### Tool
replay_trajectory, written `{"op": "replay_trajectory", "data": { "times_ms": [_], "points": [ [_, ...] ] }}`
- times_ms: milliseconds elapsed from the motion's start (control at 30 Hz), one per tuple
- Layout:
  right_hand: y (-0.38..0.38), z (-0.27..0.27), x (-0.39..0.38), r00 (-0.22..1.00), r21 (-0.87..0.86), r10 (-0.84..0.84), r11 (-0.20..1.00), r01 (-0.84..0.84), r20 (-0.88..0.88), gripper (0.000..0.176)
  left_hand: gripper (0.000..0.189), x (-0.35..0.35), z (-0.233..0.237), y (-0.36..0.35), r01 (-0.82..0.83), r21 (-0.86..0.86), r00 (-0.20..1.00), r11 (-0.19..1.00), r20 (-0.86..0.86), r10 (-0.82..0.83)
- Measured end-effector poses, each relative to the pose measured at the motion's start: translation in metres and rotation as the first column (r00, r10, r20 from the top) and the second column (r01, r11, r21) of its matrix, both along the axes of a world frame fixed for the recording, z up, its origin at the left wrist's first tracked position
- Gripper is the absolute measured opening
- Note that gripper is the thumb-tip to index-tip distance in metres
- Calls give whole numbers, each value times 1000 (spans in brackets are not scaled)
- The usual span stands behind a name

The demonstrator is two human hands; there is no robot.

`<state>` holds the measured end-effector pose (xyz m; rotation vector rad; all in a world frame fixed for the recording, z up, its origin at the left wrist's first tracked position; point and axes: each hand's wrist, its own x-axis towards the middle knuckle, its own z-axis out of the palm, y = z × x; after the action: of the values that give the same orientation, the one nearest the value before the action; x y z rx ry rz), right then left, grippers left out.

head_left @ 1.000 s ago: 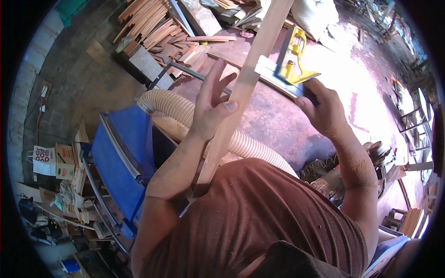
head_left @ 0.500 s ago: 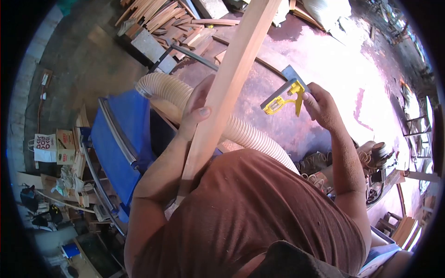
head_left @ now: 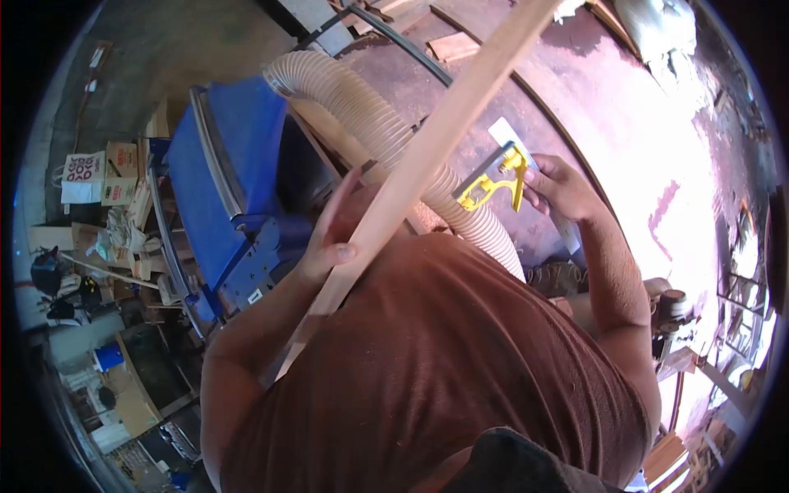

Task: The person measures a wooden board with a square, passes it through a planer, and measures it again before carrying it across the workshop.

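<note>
A long pale wooden board [head_left: 427, 152] slants from the top right down to the left side of the brown shirt. My left hand [head_left: 333, 234] supports it near the lower end, thumb on the upper face and fingers stretched out behind it. To the right of the board, my right hand [head_left: 555, 189] is closed on a yellow combination square [head_left: 493, 182] with a metal blade. The square is apart from the board, its yellow head facing left. Part of the blade shows below the hand.
A blue machine [head_left: 226, 156] stands at left, with a ribbed hose [head_left: 353, 94] curving behind the board. Cardboard boxes [head_left: 121, 168] and a paper bag [head_left: 82, 177] lie far left. A white sack [head_left: 656, 29] sits at the top right.
The view has shifted. The board leans further right, and the fingers of my left hand are more extended. The square has turned, so its blade now shows below my right hand.
</note>
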<state>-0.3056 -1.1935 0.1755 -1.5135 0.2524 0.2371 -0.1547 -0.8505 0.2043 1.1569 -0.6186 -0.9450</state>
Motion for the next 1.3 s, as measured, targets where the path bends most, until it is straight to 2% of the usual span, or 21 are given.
{"op": "replay_trajectory", "data": {
  "times_ms": [100,133,200,367,400,500,667,900,1000,1100,1167,1200,1267,1300],
  "points": [
    [6,-8,2,1000,141,-15,990,18,-27,34,113,-11,1,15,-61,16,998,998,13,61],
    [8,-8,2,999,148,-21,989,26,-34,34,115,-16,10,19,-96,85,995,992,8,95],
    [13,-6,3,1000,176,-4,984,5,-4,35,116,-22,8,28,-132,105,991,986,12,131],
    [27,-11,2,999,216,-22,976,14,31,34,120,-27,6,41,-284,130,959,950,22,284],
    [31,-12,2,999,187,-24,982,16,41,34,120,-28,6,42,-274,136,962,952,21,273],
    [40,-19,-1,996,179,-46,983,31,83,35,125,-28,7,49,-348,218,937,912,54,344],
    [50,4,-5,998,241,13,970,-28,63,40,128,-32,19,47,-362,269,930,893,37,365],
    [65,13,-8,997,247,-21,969,4,69,45,128,-35,14,47,-389,243,917,888,14,398],
    [65,17,-8,997,188,-26,982,12,73,45,126,-33,16,46,-375,243,923,895,6,385],
    [60,21,-5,997,132,47,990,-54,56,43,123,-37,23,39,-380,280,923,882,50,382],
    [58,18,-3,981,-53,45,998,-36,187,47,121,-36,22,37,-400,302,916,865,96,390],
    [56,23,-3,980,-56,56,997,-46,191,47,118,-31,19,41,-363,271,932,891,97,350],
    [53,40,-2,983,-359,114,932,-57,142,47,110,-21,9,52,-323,239,944,916,147,295],
    [55,44,0,978,-365,143,928,-79,153,47,107,-18,8,53,-306,233,949,923,152,276]
  ]
}}
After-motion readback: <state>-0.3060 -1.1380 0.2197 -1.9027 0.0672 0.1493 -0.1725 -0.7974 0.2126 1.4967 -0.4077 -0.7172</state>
